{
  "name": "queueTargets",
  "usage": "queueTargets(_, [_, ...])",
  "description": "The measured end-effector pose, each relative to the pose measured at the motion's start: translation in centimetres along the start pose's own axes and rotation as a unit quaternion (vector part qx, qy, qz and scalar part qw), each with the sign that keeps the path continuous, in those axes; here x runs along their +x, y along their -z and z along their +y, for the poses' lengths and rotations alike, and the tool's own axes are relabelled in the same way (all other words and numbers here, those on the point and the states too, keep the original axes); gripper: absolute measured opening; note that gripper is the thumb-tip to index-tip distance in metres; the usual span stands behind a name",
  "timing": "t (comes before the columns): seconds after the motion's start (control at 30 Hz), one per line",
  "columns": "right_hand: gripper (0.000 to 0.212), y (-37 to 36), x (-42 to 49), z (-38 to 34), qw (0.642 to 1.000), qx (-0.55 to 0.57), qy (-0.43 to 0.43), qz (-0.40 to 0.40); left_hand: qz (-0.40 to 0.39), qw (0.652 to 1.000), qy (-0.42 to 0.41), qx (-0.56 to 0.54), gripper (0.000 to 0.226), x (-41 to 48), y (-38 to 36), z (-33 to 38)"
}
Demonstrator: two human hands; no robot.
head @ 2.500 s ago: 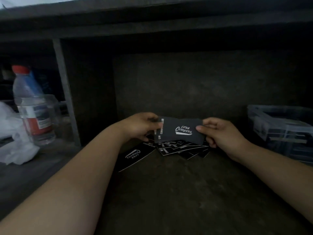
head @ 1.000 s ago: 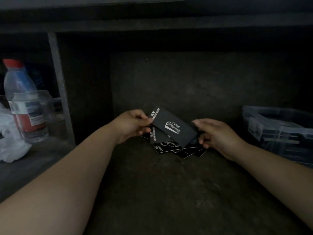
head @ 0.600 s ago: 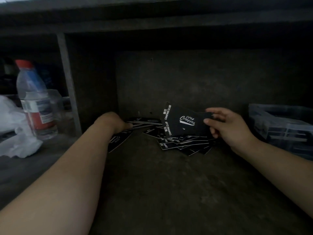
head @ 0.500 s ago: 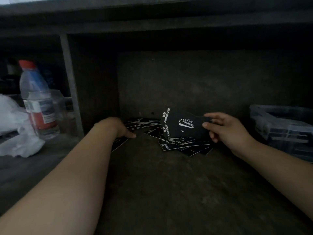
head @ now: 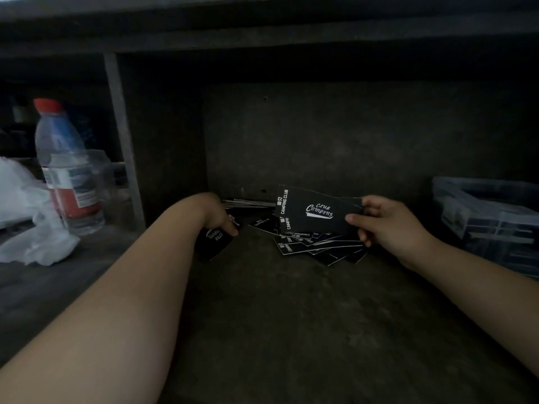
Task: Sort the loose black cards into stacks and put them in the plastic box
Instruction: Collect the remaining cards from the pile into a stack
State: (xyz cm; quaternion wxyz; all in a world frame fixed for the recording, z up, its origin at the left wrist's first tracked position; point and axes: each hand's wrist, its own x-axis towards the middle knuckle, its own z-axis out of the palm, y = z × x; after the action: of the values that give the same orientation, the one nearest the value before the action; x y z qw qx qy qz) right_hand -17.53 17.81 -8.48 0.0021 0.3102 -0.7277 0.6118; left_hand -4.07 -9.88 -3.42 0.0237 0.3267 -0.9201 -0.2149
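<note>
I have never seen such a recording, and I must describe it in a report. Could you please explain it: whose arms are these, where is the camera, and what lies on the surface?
There is no machine here. A person works with bare hands, and the one picture comes from a camera worn on the head, looking forward and down into a dark shelf. The right hand holds a small stack of black cards printed "Camping Club". The left hand grips a single card. More loose cards lie scattered on the shelf floor between the hands. The plastic box stands at the far right. At the left, past a divider, are a water bottle and a crumpled white bag.
</note>
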Motion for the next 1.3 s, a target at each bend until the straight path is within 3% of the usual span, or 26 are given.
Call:
queueTargets(0.07, [0.013, -0.1, 0.0, -0.2, 1.0, 0.004, -0.001, 0.002, 0.007, 0.998, -0.015, -0.057, 0.06, 0.1, 0.1, 0.0])
queueTargets(0.17, [0.013, -0.4, 0.0, -0.3, 1.0, 0.019, -0.003, 0.009, -0.032, 0.965, -0.017, -0.259, 0.027, 0.9, 0.3, 0.1])
queueTargets(0.23, [0.014, -0.4, 0.0, -0.2, 1.0, 0.029, -0.009, 0.009, -0.116, 0.919, -0.012, -0.376, 0.015, 0.6, 0.6, 0.1])
queueTargets(0.33, [0.014, -0.3, 0.2, 0.0, 0.999, 0.031, -0.012, 0.005, -0.184, 0.852, -0.067, -0.486, 0.019, 0.2, 0.9, 0.3])
queueTargets(0.4, [0.015, -0.2, 0.2, 0.1, 0.999, 0.037, -0.012, 0.007, -0.18, 0.802, -0.091, -0.563, 0.019, -0.6, 0.6, 0.9])
queueTargets(0.47, [0.014, -0.2, 0.2, 0.1, 0.999, 0.039, -0.02, 0.004, -0.169, 0.722, -0.111, -0.662, 0.011, -1.1, 0.0, 1.7])
queueTargets(0.53, [0.012, -0.4, 0.2, 0.1, 0.999, 0.027, -0.033, 0.004, -0.159, 0.68, -0.116, -0.706, 0.005, -0.8, -0.8, 2.1])
queueTargets(0.6, [0.015, -0.4, 0.1, -0.1, 0.997, 0.042, -0.058, 0.009, -0.158, 0.697, -0.112, -0.691, 0.012, -0.9, -1.5, 2.3])
queueTargets(0.7, [0.033, -0.1, -0.2, -0.8, 0.99, 0.096, -0.099, -0.007, -0.154, 0.762, -0.117, -0.618, 0.023, -0.8, -2.4, 2.4])
queueTargets(0.8, [0.031, -0.2, -0.4, -0.6, 0.999, 0.011, -0.047, -0.022, -0.111, 0.896, -0.152, -0.403, 0.027, -0.6, -3.4, 2.4])
queueTargets(0.87, [0.033, -0.5, -0.4, -0.3, 0.999, -0.026, -0.026, -0.027, -0.066, 0.951, -0.17, -0.25, 0.033, -0.6, -3.9, 2.5])
queueTargets(1.07, [0.025, -0.6, -0.5, -0.7, 0.998, -0.063, -0.002, -0.03, -0.017, 0.966, -0.217, -0.139, 0.075, 0.6, -4.7, 2.7])
queueTargets(1.2, [0.03, -0.9, -0.8, -0.8, 0.997, -0.066, 0.007, -0.044, -0.023, 0.954, -0.253, -0.161, 0.055, 0.6, -5.2, 3.2])
queueTargets(1.3, [0.017, -1.0, -1.0, -1.4, 0.998, -0.037, -0.014, -0.039, -0.028, 0.94, -0.261, -0.216, 0.036, 0.5, -5.1, 3.0])
